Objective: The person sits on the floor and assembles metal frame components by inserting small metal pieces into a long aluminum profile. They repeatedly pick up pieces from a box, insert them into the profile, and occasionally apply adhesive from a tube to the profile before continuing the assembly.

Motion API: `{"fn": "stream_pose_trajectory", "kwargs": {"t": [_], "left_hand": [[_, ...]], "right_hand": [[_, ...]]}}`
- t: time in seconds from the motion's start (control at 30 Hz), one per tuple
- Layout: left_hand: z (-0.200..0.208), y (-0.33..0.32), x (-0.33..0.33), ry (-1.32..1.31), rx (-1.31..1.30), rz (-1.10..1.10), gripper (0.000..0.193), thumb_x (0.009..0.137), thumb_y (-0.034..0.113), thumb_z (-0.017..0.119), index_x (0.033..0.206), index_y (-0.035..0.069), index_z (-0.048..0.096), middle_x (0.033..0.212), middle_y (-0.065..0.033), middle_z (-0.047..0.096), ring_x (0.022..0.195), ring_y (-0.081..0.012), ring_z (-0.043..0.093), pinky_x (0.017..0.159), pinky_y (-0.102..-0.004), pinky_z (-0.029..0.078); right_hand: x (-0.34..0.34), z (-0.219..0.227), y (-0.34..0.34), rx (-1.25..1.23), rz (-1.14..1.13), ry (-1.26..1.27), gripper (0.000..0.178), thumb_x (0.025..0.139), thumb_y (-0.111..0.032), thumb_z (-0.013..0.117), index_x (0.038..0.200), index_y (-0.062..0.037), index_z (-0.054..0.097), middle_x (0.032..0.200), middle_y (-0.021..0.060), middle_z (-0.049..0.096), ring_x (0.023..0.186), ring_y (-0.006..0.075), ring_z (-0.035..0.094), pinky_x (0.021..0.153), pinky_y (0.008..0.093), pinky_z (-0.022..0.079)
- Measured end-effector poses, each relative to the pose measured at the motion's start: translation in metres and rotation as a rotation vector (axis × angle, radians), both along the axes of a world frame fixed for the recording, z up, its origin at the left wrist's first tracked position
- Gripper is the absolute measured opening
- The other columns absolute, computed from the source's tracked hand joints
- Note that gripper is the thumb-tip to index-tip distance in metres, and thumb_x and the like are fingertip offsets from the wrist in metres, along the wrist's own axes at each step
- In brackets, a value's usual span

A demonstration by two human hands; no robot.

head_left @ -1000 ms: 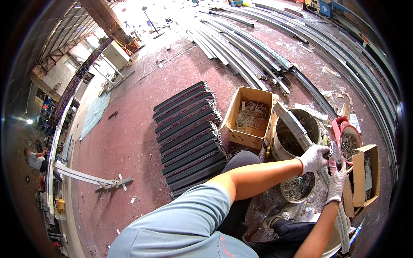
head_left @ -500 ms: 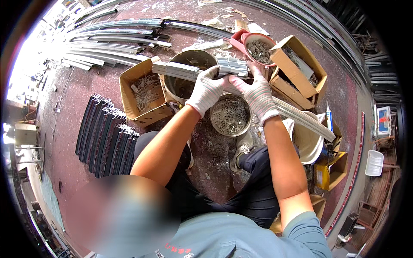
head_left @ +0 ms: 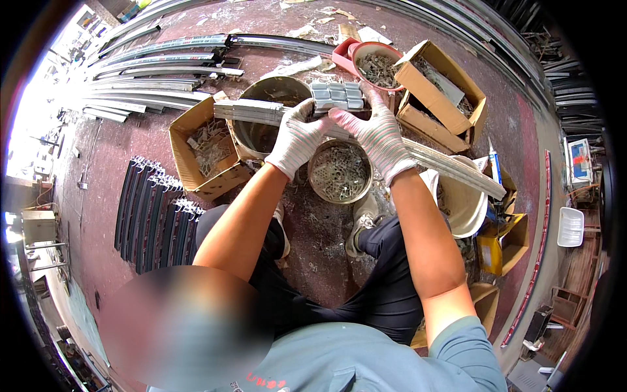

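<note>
Between my two gloved hands sits a small bundle of short grey profile pieces (head_left: 336, 95), side by side in rows. My left hand (head_left: 295, 140) grips its left end, thumb toward the near side. My right hand (head_left: 379, 136) is closed around the right end. Just beneath the hands runs a long pale grey bar (head_left: 454, 168), reaching right over a white bucket. More grey bars (head_left: 251, 111) stick out left of my left hand, across a large bucket (head_left: 274, 83). Below the hands stands a round tin (head_left: 314, 186) full of small metal bits.
Cardboard boxes stand at left (head_left: 186, 147) and right (head_left: 450, 117), holding scraps. A red bucket (head_left: 346, 57) sits beyond, the white bucket (head_left: 467, 222) at right. Dark strips (head_left: 147, 219) lie stacked at left; long metal profiles (head_left: 157, 62) cover the far left floor. A yellow box (head_left: 491, 253) stands nearer.
The bundle has tilted, and more of its upper face shows between my hands. Both hands keep their grip. The whole view has shifted slightly.
</note>
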State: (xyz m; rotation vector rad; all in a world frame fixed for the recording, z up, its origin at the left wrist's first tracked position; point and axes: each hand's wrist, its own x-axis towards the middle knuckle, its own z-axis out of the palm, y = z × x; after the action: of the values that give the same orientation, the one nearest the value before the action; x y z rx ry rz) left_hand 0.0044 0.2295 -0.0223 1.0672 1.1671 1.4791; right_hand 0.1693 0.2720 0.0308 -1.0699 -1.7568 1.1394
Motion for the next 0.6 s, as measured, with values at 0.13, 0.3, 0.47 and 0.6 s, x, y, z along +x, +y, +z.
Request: {"fn": "stream_pose_trajectory", "kwargs": {"t": [0.13, 0.3, 0.47, 0.6], "left_hand": [[-0.010, 0.004, 0.006, 0.201, 0.028, 0.028, 0.031, 0.090, 0.006, 0.072, 0.119, -0.002, 0.067, 0.104, -0.0034, 0.072, 0.092, -0.0075, 0.063, 0.083, -0.0262, 0.054], [-0.034, 0.004, 0.012, 0.287, 0.196, -0.006, 0.030, 0.088, -0.003, 0.071, 0.118, 0.000, 0.066, 0.106, -0.0025, 0.071, 0.097, -0.0092, 0.063, 0.088, -0.0275, 0.054], [-0.018, 0.001, 0.017, 0.508, 0.209, 0.016, 0.018, 0.085, -0.003, 0.074, 0.101, 0.003, 0.067, 0.098, -0.0020, 0.069, 0.089, -0.0082, 0.060, 0.083, -0.0269, 0.053], [0.002, -0.001, 0.023, 0.591, 0.245, -0.035, 0.026, 0.087, 0.001, 0.074, 0.112, 0.000, 0.067, 0.105, -0.0031, 0.071, 0.092, -0.0086, 0.062, 0.085, -0.0267, 0.054]], "right_hand": [[-0.007, -0.018, 0.003, 0.096, -0.094, -0.098, 0.107, 0.068, -0.048, 0.093, 0.145, 0.0074, 0.042, 0.133, 0.0232, 0.056, 0.122, 0.0304, 0.059, 0.103, 0.0389, 0.050], [-0.008, -0.020, -0.001, 0.146, -0.180, -0.268, 0.108, 0.066, -0.055, 0.091, 0.140, 0.0085, 0.046, 0.130, 0.0251, 0.056, 0.120, 0.0341, 0.059, 0.102, 0.0407, 0.050], [-0.002, -0.027, 0.008, 0.154, -0.161, -0.260, 0.102, 0.070, -0.053, 0.084, 0.141, 0.0101, 0.047, 0.129, 0.0262, 0.058, 0.118, 0.0337, 0.061, 0.102, 0.0392, 0.050], [0.010, -0.034, 0.023, 0.060, -0.117, -0.224, 0.098, 0.072, -0.050, 0.083, 0.141, 0.0104, 0.048, 0.132, 0.0246, 0.058, 0.118, 0.0308, 0.062, 0.102, 0.0383, 0.050]]}}
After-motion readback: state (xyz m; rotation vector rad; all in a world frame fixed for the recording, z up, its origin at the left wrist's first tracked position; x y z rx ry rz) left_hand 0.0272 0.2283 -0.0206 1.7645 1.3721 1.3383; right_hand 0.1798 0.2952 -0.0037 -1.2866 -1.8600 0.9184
